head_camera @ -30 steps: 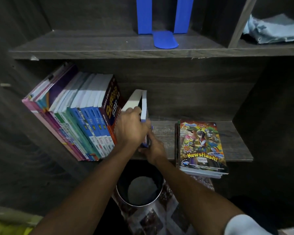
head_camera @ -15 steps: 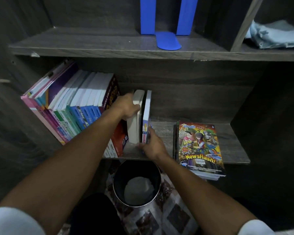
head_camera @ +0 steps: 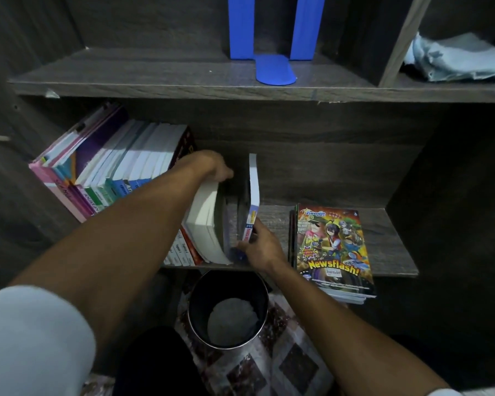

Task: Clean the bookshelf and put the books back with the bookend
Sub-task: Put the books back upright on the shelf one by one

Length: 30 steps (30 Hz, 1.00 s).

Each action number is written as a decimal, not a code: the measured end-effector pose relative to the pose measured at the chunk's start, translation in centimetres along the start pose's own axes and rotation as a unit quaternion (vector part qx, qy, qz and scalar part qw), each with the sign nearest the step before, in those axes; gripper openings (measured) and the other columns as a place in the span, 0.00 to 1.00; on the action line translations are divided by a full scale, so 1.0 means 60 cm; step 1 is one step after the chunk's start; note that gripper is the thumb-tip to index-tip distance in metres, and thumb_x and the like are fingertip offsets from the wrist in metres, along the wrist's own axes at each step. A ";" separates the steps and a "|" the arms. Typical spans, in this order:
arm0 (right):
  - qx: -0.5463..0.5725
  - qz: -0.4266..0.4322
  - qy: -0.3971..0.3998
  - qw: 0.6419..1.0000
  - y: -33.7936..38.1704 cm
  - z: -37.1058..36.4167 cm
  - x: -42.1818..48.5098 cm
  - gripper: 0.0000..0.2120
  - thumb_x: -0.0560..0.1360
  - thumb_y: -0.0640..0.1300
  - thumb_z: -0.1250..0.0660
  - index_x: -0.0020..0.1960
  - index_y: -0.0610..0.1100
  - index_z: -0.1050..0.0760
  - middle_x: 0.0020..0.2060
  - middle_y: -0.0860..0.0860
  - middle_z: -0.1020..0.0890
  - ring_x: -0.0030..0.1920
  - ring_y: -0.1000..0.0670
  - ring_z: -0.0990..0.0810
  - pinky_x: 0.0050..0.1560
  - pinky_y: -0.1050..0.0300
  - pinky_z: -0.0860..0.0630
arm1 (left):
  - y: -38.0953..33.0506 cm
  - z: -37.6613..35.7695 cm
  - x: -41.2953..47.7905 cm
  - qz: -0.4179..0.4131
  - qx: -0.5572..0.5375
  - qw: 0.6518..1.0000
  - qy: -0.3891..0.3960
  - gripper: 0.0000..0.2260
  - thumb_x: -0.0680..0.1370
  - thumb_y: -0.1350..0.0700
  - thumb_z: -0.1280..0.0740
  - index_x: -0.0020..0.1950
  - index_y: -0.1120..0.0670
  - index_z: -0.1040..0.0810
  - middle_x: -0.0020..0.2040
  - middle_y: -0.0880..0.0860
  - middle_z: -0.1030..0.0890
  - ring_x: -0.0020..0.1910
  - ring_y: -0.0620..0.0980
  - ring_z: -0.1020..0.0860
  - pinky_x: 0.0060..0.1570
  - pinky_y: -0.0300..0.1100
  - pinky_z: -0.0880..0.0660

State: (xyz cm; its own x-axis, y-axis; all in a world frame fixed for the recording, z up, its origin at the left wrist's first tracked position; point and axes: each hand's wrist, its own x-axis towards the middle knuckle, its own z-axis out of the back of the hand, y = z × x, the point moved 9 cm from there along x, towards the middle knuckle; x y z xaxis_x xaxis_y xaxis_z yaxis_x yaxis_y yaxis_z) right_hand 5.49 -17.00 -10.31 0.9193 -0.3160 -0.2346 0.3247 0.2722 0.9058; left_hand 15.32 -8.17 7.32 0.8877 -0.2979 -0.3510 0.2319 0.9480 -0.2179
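Left grip (head_camera: 212, 168) prob. curled over white book (head_camera: 205, 224); my rt grip (head_camera: 262, 248) pinches thin book (head_camera: 253, 184); comics (head_camera: 333, 247) just beside, bookend (head_camera: 275, 68) on shelf (head_camera: 155, 78) above.

"Newsflash!" runs in bold yellow letters across the cover of a comic book (head_camera: 333, 247), with "Journalist" on a small white label just beneath. "ANJAKAN" reads along a book spine (head_camera: 93, 203) in the leaning row of books (head_camera: 137, 155); the other spines are too blurred to read.
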 end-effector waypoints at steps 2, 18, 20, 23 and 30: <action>0.000 -0.002 -0.002 1.000 -0.003 0.001 0.004 0.32 0.76 0.37 0.30 0.76 0.53 0.36 0.59 0.50 0.18 0.51 0.52 0.19 0.34 0.74 0.28 | 0.017 -0.020 0.004 0.032 0.034 0.998 0.049 0.18 0.79 0.53 0.32 0.65 0.61 0.27 0.60 0.60 0.25 0.61 0.59 0.25 0.63 0.52 0.28; -0.015 -0.007 -0.045 0.999 -0.008 0.002 -0.001 0.26 0.75 0.39 0.29 0.70 0.52 0.31 0.53 0.46 0.16 0.46 0.47 0.16 0.44 0.55 0.19 | 0.026 0.043 -0.102 -0.007 -0.008 0.972 -0.236 0.09 0.79 0.60 0.35 0.59 0.61 0.24 0.53 0.59 0.24 0.47 0.53 0.25 0.45 0.43 0.28; 0.004 -0.011 -0.034 0.999 -0.010 -0.005 0.000 0.28 0.75 0.37 0.30 0.71 0.53 0.32 0.49 0.47 0.16 0.42 0.50 0.16 0.42 0.54 0.17 | 0.042 -0.036 -0.113 0.001 -0.035 0.979 -0.202 0.12 0.79 0.61 0.34 0.61 0.63 0.25 0.58 0.62 0.27 0.47 0.54 0.24 0.46 0.42 0.25; 0.011 -0.008 -0.030 0.999 -0.010 -0.002 0.002 0.27 0.75 0.35 0.30 0.70 0.50 0.30 0.45 0.50 0.16 0.37 0.55 0.18 0.30 0.69 0.25 | 0.069 -0.126 -0.106 0.052 -0.048 0.989 -0.129 0.20 0.78 0.57 0.32 0.67 0.63 0.31 0.62 0.62 0.32 0.55 0.58 0.24 0.46 0.43 0.26; 0.024 0.001 -0.021 1.000 -0.003 0.003 -0.011 0.22 0.76 0.36 0.31 0.66 0.51 0.28 0.48 0.51 0.17 0.40 0.53 0.17 0.36 0.60 0.19 | 0.079 -0.152 -0.056 0.037 -0.009 0.999 -0.039 0.26 0.72 0.50 0.25 0.64 0.60 0.28 0.56 0.58 0.24 0.54 0.57 0.22 0.50 0.47 0.21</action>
State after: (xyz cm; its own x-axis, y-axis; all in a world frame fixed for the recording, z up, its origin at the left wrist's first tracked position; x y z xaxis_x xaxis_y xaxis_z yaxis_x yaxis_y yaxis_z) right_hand 4.80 -17.03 -10.24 0.9093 -0.3536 -0.2193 0.3117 0.2299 0.9219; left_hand 9.80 -3.71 -0.87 0.9307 -0.2165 -0.2949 0.1575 0.9647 -0.2112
